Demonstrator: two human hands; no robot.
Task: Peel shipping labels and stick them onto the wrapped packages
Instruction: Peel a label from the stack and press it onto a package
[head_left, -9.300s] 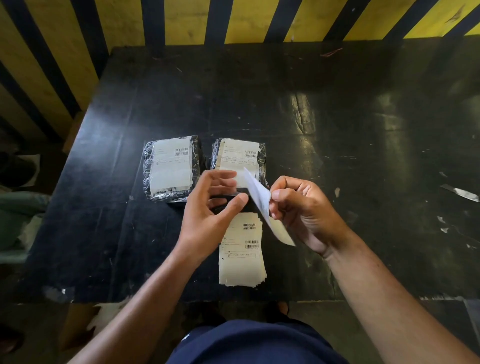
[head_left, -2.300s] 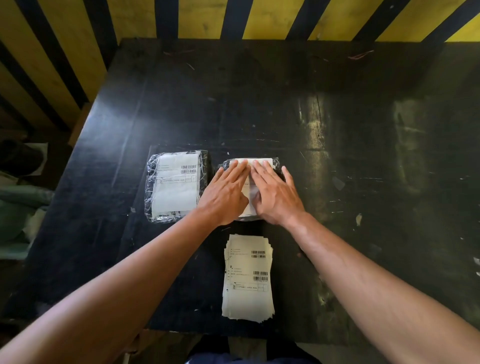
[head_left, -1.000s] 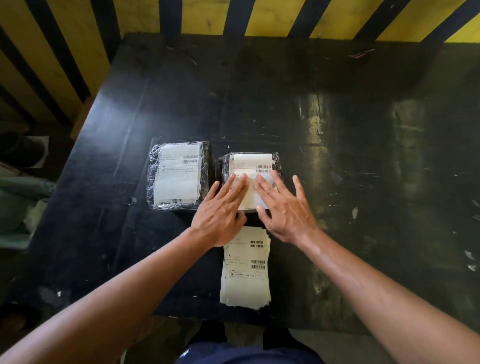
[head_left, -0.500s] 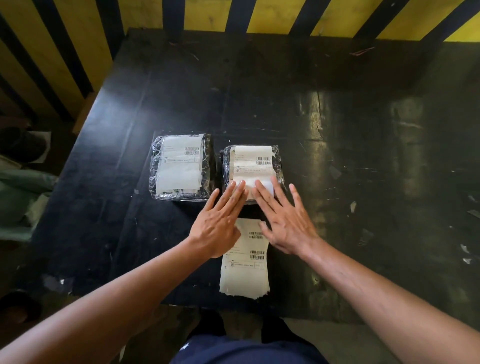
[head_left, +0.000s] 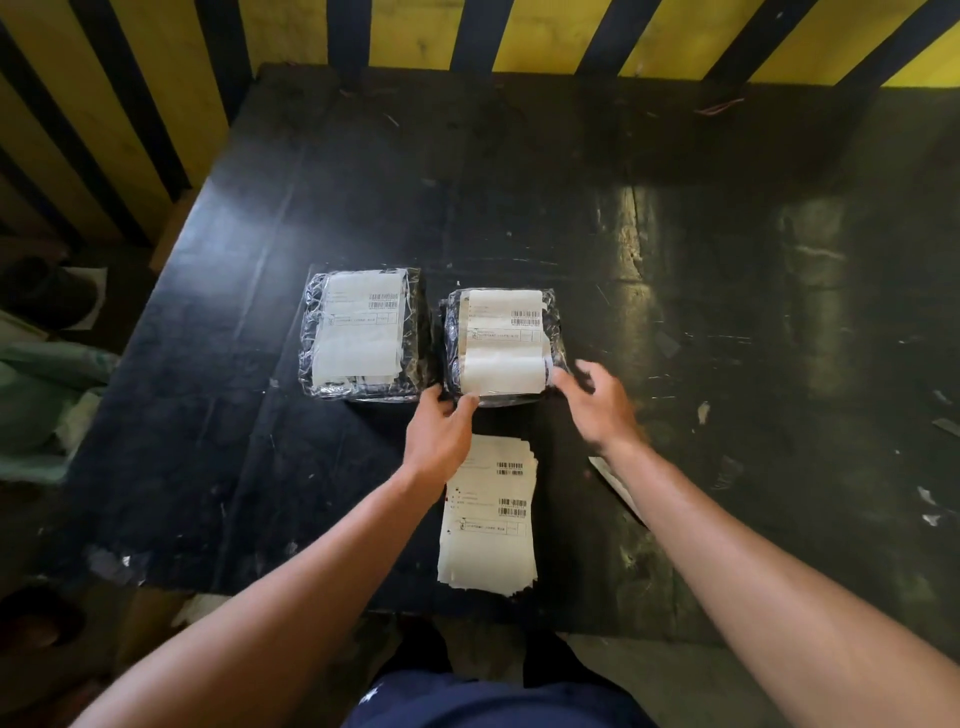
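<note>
Single head-worn view, looking steeply forward and down, close over black table (head_left: 519, 208)

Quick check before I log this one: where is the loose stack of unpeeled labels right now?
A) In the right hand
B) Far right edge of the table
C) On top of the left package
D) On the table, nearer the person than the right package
D: the label stack lies flat on the table, on the person's side of the right package, between the two forearms.

Bare forearms, dark navy garment (head_left: 498, 701)
</note>
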